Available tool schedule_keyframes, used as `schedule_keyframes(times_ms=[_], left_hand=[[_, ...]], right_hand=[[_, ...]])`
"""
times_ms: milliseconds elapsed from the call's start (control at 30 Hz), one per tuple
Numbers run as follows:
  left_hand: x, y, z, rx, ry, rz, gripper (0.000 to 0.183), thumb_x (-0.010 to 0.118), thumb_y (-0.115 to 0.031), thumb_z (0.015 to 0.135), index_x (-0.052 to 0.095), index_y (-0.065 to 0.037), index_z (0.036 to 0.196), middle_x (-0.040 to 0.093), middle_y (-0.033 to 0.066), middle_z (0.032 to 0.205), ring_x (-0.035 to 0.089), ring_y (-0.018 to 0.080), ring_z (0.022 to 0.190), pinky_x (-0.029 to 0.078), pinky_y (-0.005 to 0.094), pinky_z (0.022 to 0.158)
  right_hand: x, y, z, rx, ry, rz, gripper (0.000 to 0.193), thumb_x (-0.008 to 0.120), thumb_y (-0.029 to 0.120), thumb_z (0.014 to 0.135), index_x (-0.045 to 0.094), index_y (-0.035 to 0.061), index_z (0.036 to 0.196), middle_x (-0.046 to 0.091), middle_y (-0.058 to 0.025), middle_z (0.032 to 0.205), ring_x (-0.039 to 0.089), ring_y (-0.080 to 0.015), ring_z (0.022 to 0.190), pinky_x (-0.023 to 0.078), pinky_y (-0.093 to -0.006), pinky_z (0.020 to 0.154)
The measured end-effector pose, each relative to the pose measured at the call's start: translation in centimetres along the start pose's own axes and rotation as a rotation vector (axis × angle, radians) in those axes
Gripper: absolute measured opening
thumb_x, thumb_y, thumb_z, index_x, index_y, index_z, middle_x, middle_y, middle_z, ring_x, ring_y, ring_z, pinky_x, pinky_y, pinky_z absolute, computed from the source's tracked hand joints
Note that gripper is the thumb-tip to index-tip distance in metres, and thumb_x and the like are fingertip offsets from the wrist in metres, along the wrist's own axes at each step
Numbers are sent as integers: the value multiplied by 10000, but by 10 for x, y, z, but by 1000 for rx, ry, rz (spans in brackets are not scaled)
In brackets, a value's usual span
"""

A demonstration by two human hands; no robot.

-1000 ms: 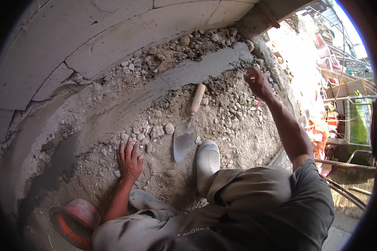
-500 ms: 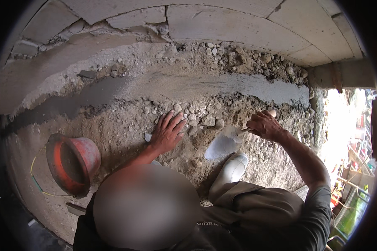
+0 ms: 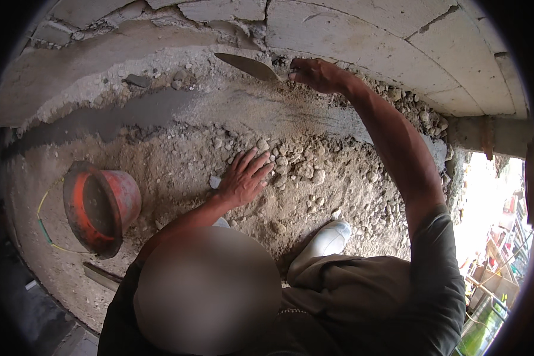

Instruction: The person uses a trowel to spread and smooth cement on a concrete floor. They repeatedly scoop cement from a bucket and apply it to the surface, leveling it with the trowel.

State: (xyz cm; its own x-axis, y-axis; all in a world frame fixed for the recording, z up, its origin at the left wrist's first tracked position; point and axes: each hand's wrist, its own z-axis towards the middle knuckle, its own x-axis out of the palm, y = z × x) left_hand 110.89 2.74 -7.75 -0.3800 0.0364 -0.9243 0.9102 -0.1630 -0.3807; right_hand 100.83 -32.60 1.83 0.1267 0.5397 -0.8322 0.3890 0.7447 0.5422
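trowel up in my right hand now, fingers closed tight round the handle, blade pointing left and hanging just above the grey mortar strip that runs along the foot of the block wall. my left hand is flat on the ground, fingers spread wide open, holding nothing, pressed onto loose rubble and stones. orange hard hat lying upturned to my left on the dirt, well apart from both hands, with a yellow cord just beside it. white boot planted below the rubble, near my knee. arm stretched long across the gravel to reach the wall.
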Motion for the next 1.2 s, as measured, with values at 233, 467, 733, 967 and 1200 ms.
schedule_keyframes(times_ms=[233,467,733,967,1200], left_hand=[[1,0,2,7,-33,-24,560,643,-277,904,491,-167,1432,312,83,1569,271,346,1446,249,546,1175],[1,-2,2,-3,-35,-8,573,666,-266,887,494,-161,1423,323,71,1563,269,346,1448,242,545,1176],[-3,-1,3,12,-11,18,550,630,-300,926,478,-170,1438,303,59,1572,259,339,1455,236,542,1178],[0,-1,3,-8,11,10,561,633,-312,917,481,-162,1436,311,66,1569,255,342,1456,229,546,1178],[-3,-3,4,8,6,-19,542,620,-284,924,490,-130,1427,323,98,1563,255,370,1456,230,572,1163]], right_hand=[[-3,-90,-34,118,189,-56,435,443,431,1045,589,69,1238,706,-201,973,695,-320,855,575,-469,789],[-30,-100,-72,183,-10,-215,614,318,637,1010,595,118,1186,716,-159,978,700,-291,820,579,-487,723],[-51,-125,-106,374,140,-340,515,386,562,1024,621,118,1140,699,-97,884,678,-255,811,544,-455,755],[-83,-68,-109,474,187,-81,535,357,509,1056,621,50,1136,671,-96,933,630,-230,782,531,-447,779],[-62,-17,-79,780,302,157,584,330,556,1048,592,45,945,492,-15,671,415,-148,540,448,-395,581]])
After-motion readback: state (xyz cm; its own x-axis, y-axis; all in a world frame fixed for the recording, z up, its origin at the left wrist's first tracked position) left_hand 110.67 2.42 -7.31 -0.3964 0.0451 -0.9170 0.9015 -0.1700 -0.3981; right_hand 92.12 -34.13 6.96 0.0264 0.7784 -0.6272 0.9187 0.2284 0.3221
